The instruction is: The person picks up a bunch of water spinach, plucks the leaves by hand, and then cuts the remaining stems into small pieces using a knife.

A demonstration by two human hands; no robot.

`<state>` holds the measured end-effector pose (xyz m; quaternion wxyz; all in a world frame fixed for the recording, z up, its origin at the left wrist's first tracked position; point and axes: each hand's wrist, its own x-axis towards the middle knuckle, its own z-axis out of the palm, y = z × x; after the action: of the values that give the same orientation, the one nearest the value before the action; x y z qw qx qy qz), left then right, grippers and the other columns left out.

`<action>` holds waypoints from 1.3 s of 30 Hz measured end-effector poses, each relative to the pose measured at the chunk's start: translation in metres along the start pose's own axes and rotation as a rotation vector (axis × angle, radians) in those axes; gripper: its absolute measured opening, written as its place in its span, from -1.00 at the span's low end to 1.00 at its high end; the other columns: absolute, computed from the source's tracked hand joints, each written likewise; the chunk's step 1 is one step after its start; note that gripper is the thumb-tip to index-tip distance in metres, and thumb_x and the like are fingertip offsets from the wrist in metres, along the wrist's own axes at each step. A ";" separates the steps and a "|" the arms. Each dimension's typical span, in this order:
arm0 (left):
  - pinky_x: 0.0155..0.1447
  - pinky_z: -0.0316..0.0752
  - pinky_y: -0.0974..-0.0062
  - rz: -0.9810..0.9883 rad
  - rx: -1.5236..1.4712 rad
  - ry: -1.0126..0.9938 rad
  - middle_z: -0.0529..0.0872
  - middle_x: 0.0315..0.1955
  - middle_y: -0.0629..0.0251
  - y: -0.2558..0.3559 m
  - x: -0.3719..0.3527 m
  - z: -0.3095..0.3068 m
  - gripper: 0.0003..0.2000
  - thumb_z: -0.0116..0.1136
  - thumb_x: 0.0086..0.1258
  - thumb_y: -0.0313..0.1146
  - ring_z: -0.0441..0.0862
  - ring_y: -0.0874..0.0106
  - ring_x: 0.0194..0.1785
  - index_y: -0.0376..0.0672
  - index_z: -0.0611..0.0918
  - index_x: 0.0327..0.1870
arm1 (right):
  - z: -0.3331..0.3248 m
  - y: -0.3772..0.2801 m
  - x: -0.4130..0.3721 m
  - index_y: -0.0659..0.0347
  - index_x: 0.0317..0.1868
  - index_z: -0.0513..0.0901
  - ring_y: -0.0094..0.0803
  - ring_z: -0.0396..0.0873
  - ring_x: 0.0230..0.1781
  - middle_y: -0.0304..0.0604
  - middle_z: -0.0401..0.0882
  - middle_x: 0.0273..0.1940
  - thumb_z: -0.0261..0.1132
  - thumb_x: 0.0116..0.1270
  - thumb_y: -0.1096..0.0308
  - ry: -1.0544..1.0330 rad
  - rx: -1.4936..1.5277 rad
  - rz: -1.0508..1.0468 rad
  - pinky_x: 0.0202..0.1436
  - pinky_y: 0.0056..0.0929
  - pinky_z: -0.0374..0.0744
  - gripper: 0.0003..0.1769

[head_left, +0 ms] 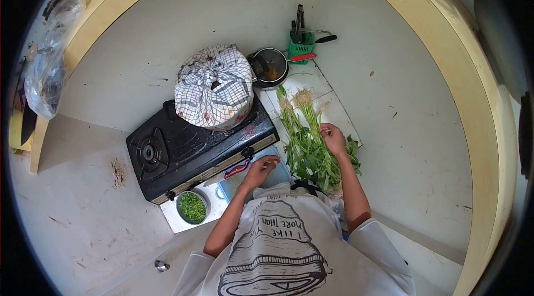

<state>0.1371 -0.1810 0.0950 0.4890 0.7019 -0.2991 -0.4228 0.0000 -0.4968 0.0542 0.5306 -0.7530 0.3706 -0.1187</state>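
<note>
A bunch of long-stemmed leafy greens [303, 140] with roots still on lies on the white tiles, roots pointing away from me. My right hand [334, 140] is at the right side of the bunch, its fingers curled in around the stems. Over the blue cutting board [281, 172] hovers my left hand [262, 171], fingers loosely bent and apart, with nothing visible in it. Just left of that hand lies a knife [236, 171] with a red handle, its blade pointing to the lower left. The near part of the board is hidden by my shirt.
A black two-burner gas stove [189, 140] stands left, carrying a large pot wrapped in a checked cloth [214, 87]. Behind it are a small pan [271, 68] and a green utensil basket [301, 48]. A bowl of chopped greens [192, 207] sits at the front left.
</note>
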 end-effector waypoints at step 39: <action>0.15 0.56 0.44 -0.039 -0.077 0.032 0.80 -0.03 0.24 -0.026 -0.008 0.000 -0.73 0.15 0.64 -0.32 0.70 0.44 -0.03 -0.23 0.69 0.21 | 0.082 0.025 0.000 0.33 -0.10 0.67 0.03 0.66 -0.19 0.11 0.65 -0.16 0.28 0.27 0.57 0.238 -0.306 -0.182 -0.03 -0.12 0.63 -0.81</action>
<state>0.1337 -0.1650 0.0734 0.5121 0.6948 -0.2610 -0.4324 0.0359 -0.4431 -0.0018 0.3496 -0.8358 0.3749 -0.1967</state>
